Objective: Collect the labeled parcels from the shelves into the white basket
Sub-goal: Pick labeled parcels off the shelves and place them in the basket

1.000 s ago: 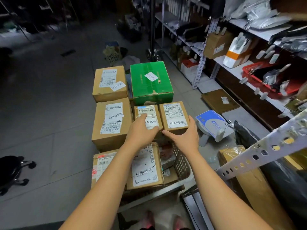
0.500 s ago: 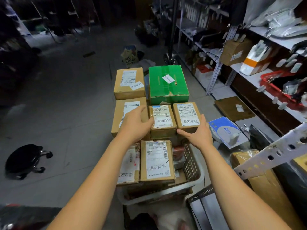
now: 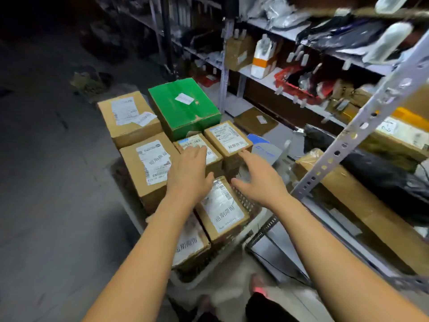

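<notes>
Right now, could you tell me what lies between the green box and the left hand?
Head view: one small labeled parcel, partly covered by the left hand.

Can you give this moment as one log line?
left hand: open, over small labeled box | right hand: open, near neighbouring box | white basket: heaped with parcels

matt cardboard parcels (image 3: 148, 168), paper labels (image 3: 221, 206)
</notes>
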